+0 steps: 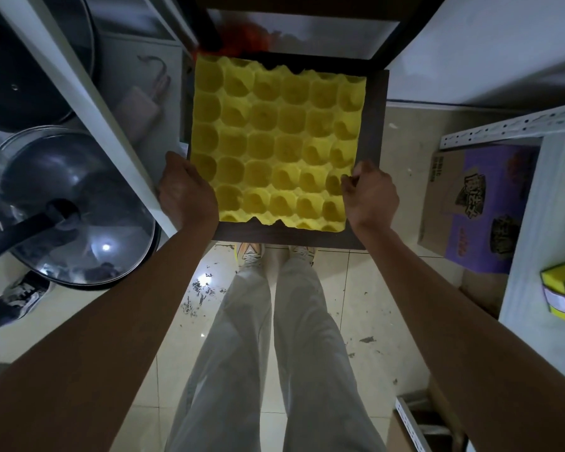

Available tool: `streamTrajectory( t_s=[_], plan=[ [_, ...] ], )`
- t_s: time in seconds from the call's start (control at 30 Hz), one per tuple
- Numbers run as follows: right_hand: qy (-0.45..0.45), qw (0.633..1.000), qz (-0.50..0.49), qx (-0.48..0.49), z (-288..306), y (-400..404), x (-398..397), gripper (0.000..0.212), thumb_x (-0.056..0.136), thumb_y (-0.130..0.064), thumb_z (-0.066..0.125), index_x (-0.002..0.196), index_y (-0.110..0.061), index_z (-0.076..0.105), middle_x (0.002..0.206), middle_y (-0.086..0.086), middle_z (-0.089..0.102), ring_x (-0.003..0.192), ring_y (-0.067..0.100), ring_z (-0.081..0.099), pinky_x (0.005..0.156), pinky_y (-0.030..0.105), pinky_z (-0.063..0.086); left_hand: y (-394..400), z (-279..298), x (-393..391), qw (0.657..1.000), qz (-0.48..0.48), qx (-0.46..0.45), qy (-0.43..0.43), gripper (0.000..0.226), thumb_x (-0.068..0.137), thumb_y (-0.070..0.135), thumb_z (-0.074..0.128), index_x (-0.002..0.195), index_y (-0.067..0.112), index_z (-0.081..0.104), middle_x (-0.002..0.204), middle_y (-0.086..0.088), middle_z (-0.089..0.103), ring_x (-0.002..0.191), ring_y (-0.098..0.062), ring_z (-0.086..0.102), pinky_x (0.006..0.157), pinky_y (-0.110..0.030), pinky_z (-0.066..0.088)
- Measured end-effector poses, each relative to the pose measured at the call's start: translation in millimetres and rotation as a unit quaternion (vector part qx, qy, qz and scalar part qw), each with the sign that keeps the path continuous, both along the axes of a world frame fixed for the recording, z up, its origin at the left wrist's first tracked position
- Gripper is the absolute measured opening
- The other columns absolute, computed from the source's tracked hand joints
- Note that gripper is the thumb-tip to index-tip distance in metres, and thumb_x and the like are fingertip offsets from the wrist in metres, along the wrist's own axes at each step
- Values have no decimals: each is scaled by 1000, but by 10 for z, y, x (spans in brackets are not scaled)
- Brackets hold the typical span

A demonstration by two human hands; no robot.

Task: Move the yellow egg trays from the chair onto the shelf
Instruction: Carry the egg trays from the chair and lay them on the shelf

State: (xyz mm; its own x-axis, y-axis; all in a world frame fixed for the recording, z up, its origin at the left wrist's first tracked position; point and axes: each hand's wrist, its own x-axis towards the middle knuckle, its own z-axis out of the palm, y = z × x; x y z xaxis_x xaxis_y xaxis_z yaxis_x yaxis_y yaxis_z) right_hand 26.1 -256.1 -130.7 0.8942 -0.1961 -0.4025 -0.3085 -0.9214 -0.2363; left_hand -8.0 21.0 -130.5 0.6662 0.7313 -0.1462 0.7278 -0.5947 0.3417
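Both forearms reach down; left hand (187, 187) and right hand (369, 194) fingers pinch the yellow egg tray's (278, 138) near side edges.

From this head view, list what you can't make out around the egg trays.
- Number of yellow egg trays: only the top one shows.
- Left hand fingers: curled under the tray edge.
- Chair back: cut off by the top edge.
- Orange object behind the trays: blurred.

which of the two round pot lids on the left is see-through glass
The nearer glass lid, with the black knob and a light glinting on its dome. The dark lid behind it, at the top-left corner, looks opaque.
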Motion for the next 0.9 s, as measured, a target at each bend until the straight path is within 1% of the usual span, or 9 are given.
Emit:
streamTrajectory(
  t_s=[0.1,0.2,0.33,0.4,0.57,0.67,0.73,0.8,0.9],
  plan=[
    [-2,998,-14,60,33,-81,-22,22,96,-40,64,96,-18,65,88,5,72,85,29,69,66,30,45,-3,62,-18,999,28,-13,-14,12,97,7,45,102,9,56,98,-12,69,95,-36,63,68,-40,42],
    [-13,988,-55,141,93,-128,-94,39,97,-49,64,92,-10,58,77,5,64,72,23,60,63,33,45,-59,187,-23,992,52,-84,-79,12,95,0,47,104,-1,55,100,-19,66,93,-33,61,78,-36,42],
    [-69,934,-153,316,249,-127,-194,37,106,-33,59,84,-12,39,70,5,38,61,8,38,58,28,35,-149,343,-73,981,73,-124,-131,9,97,3,48,102,2,55,100,-18,61,89,-20,52,75,-23,35],
    [-89,923,-173,331,349,-155,-228,35,107,-26,57,84,-10,37,70,1,34,60,4,34,57,22,33,-184,421,-91,976,78,-145,-142,6,98,7,48,100,13,49,97,-10,59,88,-21,54,74,-24,39],
    [-87,904,-236,345,562,-317,-446,30,108,-27,56,95,0,54,82,8,53,77,16,51,69,31,44,-321,680,-43,977,20,-156,-144,14,98,6,49,92,18,46,85,7,53,85,-16,53,75,-22,45],
    [-93,902,-268,326,736,-451,-747,36,109,-29,51,85,-2,51,77,9,48,72,16,47,64,31,37,-476,823,-11,977,-47,-148,-144,8,99,4,48,101,4,56,83,18,45,77,9,54,71,-4,40],
    [-113,894,-309,305,871,-532,-1006,41,109,-31,50,82,1,48,76,10,45,70,15,44,62,31,34,-625,910,14,973,-104,-148,-143,9,101,6,49,103,3,57,83,19,46,77,21,53,70,0,38],
    [-134,872,-371,290,1069,-611,-1300,36,109,-31,50,81,-8,46,74,3,44,67,9,42,59,28,33,-824,1022,-4,962,-154,-181,-131,4,102,10,48,103,11,52,86,10,51,76,7,54,72,-8,40],
    [-179,811,-485,274,1533,-742,-1755,34,108,-30,49,77,-20,39,70,-8,40,61,-3,40,56,18,31,-1191,1315,-91,933,-232,-251,-116,10,102,9,48,108,4,54,92,3,54,84,-9,50,75,-12,39]
  ],
)
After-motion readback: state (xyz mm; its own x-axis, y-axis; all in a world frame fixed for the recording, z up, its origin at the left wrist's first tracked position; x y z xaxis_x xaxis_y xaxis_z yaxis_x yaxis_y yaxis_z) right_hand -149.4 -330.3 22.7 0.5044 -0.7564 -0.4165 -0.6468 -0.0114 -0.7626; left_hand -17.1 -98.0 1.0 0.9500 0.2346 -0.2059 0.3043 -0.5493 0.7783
